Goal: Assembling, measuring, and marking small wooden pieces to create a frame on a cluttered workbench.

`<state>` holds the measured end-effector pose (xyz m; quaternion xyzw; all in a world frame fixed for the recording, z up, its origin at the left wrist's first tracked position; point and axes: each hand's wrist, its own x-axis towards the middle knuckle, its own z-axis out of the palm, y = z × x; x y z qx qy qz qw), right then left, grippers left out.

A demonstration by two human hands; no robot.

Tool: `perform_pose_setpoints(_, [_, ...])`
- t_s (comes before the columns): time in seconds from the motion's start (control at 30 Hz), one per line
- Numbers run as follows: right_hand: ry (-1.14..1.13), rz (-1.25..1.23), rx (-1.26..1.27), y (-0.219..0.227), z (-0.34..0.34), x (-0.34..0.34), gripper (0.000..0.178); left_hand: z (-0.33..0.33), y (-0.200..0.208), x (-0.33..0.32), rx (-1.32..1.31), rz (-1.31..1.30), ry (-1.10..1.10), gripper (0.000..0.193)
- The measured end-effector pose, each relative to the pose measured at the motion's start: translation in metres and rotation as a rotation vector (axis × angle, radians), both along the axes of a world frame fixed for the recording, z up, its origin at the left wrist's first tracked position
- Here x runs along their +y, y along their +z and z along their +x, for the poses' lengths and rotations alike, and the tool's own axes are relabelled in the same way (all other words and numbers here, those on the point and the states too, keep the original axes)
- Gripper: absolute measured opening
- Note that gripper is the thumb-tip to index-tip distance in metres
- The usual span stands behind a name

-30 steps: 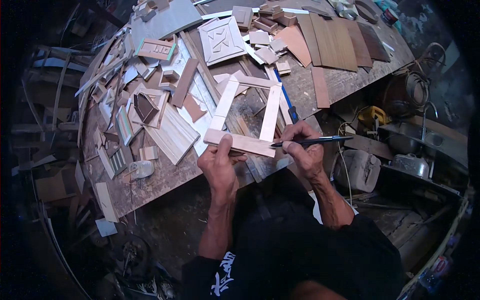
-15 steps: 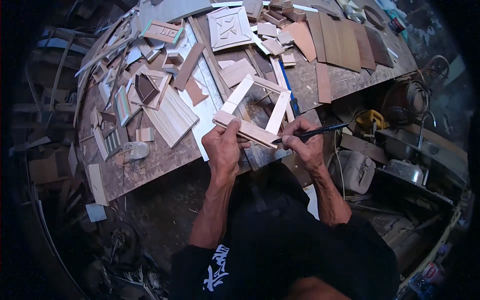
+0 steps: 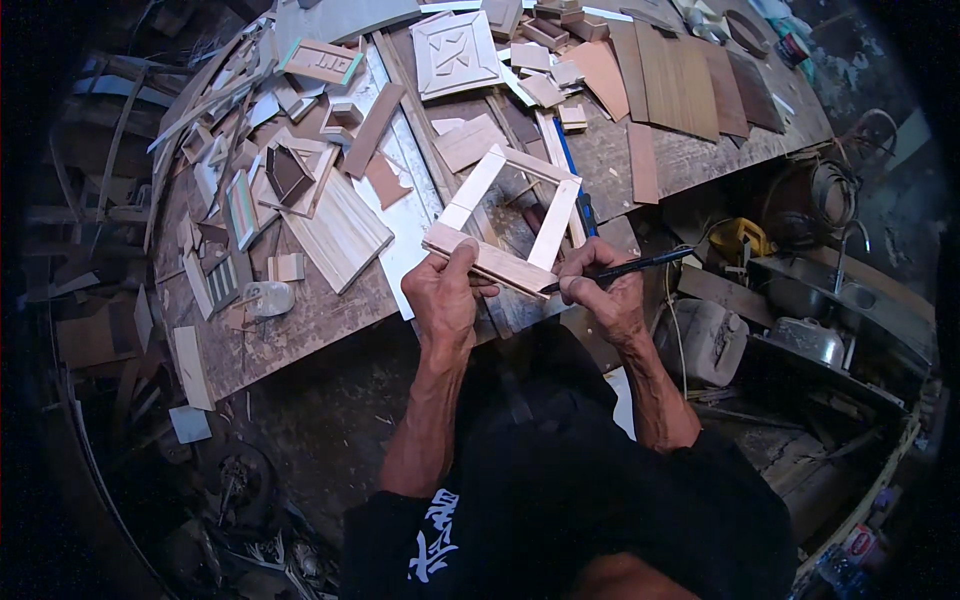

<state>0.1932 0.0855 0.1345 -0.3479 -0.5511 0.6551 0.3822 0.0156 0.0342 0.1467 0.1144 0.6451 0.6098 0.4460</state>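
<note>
Wooden frame (image 3: 490,262): four pale rails joined in a rough square, its near rail spanning the space between both hands; whether its far end rests on anything, I cannot tell.
Left hand (image 3: 443,300): gripping the frame's near rail toward its left end, thumb on top, fingers curled beneath.
Reason for that grip: the pinch probably steadies the rail under the pen while leaving its right end uncovered.
Right hand (image 3: 608,290): wrapped around a dark pen (image 3: 640,264), at the frame's near right corner.
Pen direction: tip toward the right end of the frame's near rail, shaft slanting away to the right; actual contact is too small to tell.
Reason for that hold: fingers set close to the tip likely give finer control at the frame's corner.
Desk (image 3: 290,338): spreads beyond and to the left of the frame.
Blue tool (image 3: 586,206): just beside the frame's right rail.
Carved panel (image 3: 458,55): beyond the frame, on the desk.
Grooved board (image 3: 340,245): left of the frame, seemingly out of the hands' way.
</note>
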Motion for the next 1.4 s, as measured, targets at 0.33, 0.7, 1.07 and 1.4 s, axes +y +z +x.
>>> perform_pose_setpoints(0.33, [0.000, -0.016, -0.009, 0.003, 0.002, 0.001, 0.008, 0.003, -0.001, 0.000, -0.001, -0.019, -0.007, 0.026])
perform_pose_setpoints(0.7, [-0.239, -0.083, -0.418, -0.043, 0.024, 0.038, 0.036, 0.005, -0.031, 0.000, -0.139, 0.179, -0.002, 0.025])
perform_pose_setpoints(1.07, [0.065, 0.129, -1.435, -0.094, 0.047, 0.157, 0.042, -0.012, -0.095, 0.012, -0.164, 0.086, -0.056, 0.031])
perform_pose_setpoints(1.4, [-0.234, 0.393, -1.161, -0.090, 0.034, 0.135, 0.037, -0.009, -0.102, 0.026, -0.157, -0.042, 0.010, 0.030])
